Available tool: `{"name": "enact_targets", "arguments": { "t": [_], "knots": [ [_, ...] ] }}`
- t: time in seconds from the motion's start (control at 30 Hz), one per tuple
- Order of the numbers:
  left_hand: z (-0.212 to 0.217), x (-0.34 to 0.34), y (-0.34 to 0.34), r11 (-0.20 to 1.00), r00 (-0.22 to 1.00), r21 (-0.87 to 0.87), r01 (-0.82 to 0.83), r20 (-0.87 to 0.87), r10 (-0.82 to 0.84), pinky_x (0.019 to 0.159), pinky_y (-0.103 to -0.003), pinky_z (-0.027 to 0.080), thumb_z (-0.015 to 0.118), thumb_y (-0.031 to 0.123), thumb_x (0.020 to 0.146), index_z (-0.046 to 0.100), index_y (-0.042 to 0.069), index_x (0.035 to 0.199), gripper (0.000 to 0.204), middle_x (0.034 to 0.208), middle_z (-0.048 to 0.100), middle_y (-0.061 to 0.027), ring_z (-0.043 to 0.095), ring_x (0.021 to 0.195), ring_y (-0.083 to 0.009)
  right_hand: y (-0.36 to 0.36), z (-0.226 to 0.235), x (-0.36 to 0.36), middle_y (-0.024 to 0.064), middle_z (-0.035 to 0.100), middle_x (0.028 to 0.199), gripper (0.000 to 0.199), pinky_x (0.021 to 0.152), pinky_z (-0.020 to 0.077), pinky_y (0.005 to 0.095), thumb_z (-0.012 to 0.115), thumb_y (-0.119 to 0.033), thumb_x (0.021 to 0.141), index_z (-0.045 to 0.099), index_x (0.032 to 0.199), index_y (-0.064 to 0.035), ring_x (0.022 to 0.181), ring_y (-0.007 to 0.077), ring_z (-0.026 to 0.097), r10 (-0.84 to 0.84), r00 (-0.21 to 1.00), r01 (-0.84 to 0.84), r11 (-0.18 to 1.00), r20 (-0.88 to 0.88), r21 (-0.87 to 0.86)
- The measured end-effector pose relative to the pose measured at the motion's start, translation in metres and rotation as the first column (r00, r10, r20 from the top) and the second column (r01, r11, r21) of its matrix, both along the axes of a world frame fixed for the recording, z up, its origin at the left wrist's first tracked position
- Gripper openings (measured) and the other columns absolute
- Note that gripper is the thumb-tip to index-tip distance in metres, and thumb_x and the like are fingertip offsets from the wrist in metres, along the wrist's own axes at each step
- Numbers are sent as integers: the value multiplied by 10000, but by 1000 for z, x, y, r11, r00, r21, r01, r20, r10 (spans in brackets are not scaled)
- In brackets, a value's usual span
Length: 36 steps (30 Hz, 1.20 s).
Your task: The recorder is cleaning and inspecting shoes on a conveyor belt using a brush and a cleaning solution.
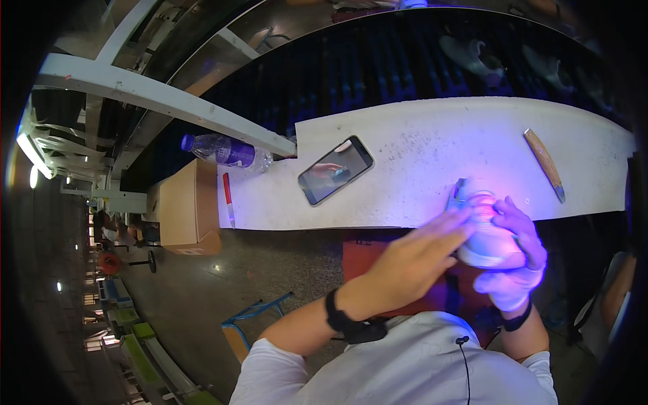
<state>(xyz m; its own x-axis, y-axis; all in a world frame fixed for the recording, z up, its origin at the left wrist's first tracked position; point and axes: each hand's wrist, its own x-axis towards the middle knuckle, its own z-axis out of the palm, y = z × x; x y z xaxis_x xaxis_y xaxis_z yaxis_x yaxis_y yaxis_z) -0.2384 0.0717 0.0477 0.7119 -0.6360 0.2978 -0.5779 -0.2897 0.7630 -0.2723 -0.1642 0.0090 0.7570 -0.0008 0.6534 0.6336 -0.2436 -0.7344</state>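
A pale sneaker (491, 244) is held over the near edge of the bench, lit by a strong violet glow. My right hand (509, 283), in what looks like a thin white glove, grips it from the right, thumb below and fingers along its far side. On the other side, my bare left hand (413, 260) lies with stretched fingers against the shoe's upper. Slight blur covers the left fingertips. Both wrists wear dark bands.
White sheeting (418, 148) covers the bench. On it lie a phone (335, 170), a red-handled knife (228, 199) and a wooden-handled tool (544, 164). A plastic bottle (228, 152) and a cardboard box (192, 209) are at left. Beyond runs a dark conveyor (378, 74) with shoes.
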Motion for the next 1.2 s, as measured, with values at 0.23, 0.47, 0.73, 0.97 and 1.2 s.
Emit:
{"name": "enact_targets", "arguments": {
  "t": [0.23,0.47,0.73,0.97,1.2],
  "knots": [
    [-77,-41,-40,914,971,-328,-237,-110,213,990,-485,529,830,96,867,624,-3,1286,476,1254,653,-199,625,1164,-424,-20,33,-8,155,767,1167,752,1115,512,565,970,-487,663,667,1236,-106,1160,390,734,126,980,-149,978,-157,-143],
    [-47,-26,-54,835,978,-511,-205,-85,188,738,-386,502,924,94,791,610,58,1031,396,989,619,-110,599,848,-309,-13,39,1,158,778,1162,716,1083,552,540,963,-441,670,678,1214,-72,1116,376,758,105,986,-129,973,-129,-192],
    [-48,-8,-56,857,995,-507,-93,-17,98,736,-334,485,955,48,763,583,62,1015,449,957,617,-93,591,835,-232,-23,25,0,168,767,1186,703,1068,554,562,994,-418,654,682,1189,-86,1140,377,747,172,974,-178,983,-146,-33],
    [-44,3,-82,928,992,-353,-124,-39,118,725,-406,500,954,101,682,615,70,988,458,984,630,-102,607,850,-299,-50,-3,-17,173,762,1169,448,1057,557,555,945,-250,797,657,1101,-90,1122,400,742,81,984,-43,973,-159,228],
    [-34,36,-120,999,963,47,-21,269,7,744,-422,539,939,102,694,630,47,1038,466,1062,609,-168,625,925,-368,-112,-8,-24,176,770,1186,550,921,590,386,932,-211,736,752,1234,-62,1049,299,749,-223,849,166,973,-479,-160]
  ]
}}
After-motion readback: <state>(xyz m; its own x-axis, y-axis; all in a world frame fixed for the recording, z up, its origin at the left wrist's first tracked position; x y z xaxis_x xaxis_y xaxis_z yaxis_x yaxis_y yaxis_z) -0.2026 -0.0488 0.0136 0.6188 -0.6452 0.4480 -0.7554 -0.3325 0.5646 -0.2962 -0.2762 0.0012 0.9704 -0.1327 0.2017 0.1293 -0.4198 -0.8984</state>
